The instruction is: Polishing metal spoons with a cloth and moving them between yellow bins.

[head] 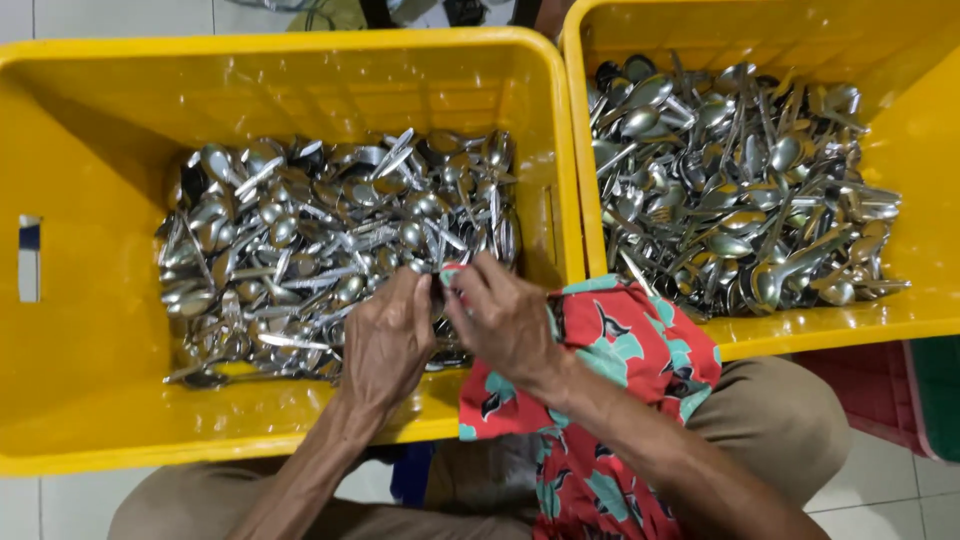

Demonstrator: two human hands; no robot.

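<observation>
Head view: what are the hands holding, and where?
Both hands, left hand and right hand, pinch the floral cloth at its end; any spoon inside is hidden.

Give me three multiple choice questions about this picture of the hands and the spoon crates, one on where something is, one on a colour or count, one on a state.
1. Where are both hands working?
A. over the left crate
B. over the right crate
C. on the floor

2. What colour are the two crates?
A. blue
B. yellow
C. grey

3. How does the patterned cloth lie?
A. folded flat inside a crate
B. hung on a wall
C. draped under the right hand

Answers:
1 A: the left hand and right hand meet above the left crate.
2 B: the right crate is yellow too.
3 C: the red and teal cloth trails from that hand to the lap.
</observation>
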